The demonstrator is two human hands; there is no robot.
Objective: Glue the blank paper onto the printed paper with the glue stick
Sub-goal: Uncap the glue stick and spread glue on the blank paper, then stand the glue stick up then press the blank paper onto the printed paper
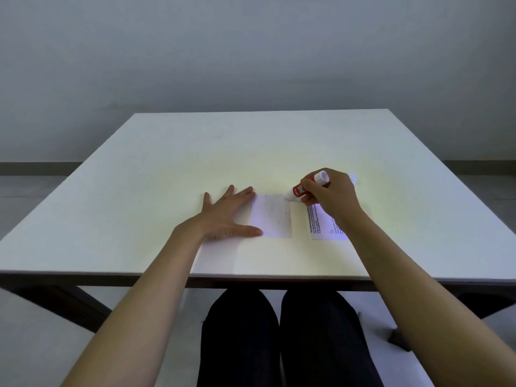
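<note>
Gluing | left hand [223, 216] flat, open, pinning small blank white paper [271, 216] | right hand [331, 192] gripping red-and-white glue stick [303, 189] at far corner — better light strokes outward, edges covered — printed paper [325, 226] waits beside.

The far half of the desk [251, 141] is lying open. Nearer, the left hand [229, 216] is flanking the blank paper [272, 217], while the right hand [332, 195] with the glue stick [303, 189] is overhanging the printed paper [324, 226].

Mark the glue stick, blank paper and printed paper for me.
glue stick [299, 191]: head view, red label on its body.
blank paper [271, 216]: head view, centre of the sheet.
printed paper [321, 223]: head view, exposed part beside the text lines.
</note>
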